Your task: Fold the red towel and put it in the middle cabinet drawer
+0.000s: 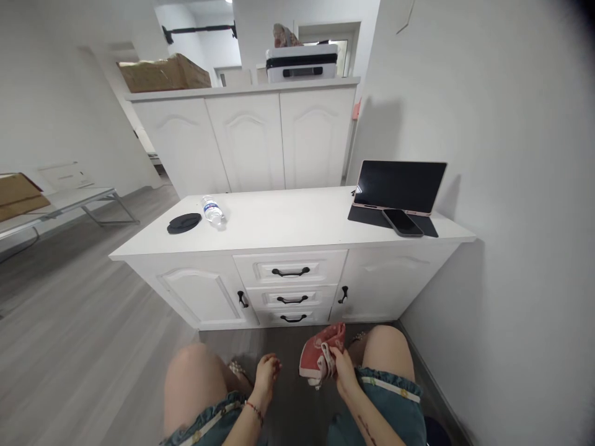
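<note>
My right hand (pixel 343 367) grips a red and white patterned cloth (pixel 320 353), like a small towel. The cloth hangs bunched and folded between my knees, low in front of the drawers. To its left is my left hand (pixel 268 371), apart from the cloth. Its fingers are curled in, and nothing shows in them. Ahead of both hands stands a white cabinet (pixel 288 223) with several drawers, doors and black handles.
On the cabinet top lie a clear plastic bottle (pixel 212 210), a flat black round item (pixel 184 223), a tablet on a stand (pixel 400 186) and a phone (pixel 402 223). Behind, a taller cabinet (pixel 246 139) bears a cardboard box (pixel 165 73) and a suitcase (pixel 302 64). A wall (pixel 520 248) closes the right side.
</note>
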`<state>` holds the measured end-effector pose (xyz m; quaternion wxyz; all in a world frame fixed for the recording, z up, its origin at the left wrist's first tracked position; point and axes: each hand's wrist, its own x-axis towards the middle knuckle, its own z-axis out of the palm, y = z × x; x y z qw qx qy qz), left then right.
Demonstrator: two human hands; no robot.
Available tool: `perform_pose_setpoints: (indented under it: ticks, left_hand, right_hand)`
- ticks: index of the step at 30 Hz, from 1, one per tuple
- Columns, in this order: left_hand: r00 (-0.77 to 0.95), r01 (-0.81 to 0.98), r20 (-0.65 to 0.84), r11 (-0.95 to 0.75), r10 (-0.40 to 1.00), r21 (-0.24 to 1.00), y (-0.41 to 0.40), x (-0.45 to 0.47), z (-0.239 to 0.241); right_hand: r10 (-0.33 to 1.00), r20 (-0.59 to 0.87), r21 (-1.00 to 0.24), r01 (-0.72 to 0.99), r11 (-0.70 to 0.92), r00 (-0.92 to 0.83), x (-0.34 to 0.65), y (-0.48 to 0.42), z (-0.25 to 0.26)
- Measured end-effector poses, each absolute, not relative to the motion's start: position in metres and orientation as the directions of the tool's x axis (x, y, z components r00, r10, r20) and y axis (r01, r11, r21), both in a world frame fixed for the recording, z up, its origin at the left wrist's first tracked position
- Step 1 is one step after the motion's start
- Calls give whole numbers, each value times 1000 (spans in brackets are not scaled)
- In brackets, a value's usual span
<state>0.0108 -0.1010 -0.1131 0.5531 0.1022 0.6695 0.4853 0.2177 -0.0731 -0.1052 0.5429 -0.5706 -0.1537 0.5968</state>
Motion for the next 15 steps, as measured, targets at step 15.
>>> perform_pose_setpoints:
  ticks: [15]
  left_hand:
    - [-155, -618, -741, 521, 654, 589, 51, 21, -101]
  right_hand:
    - [792, -605, -749, -395, -532, 81, 211, -88, -127]
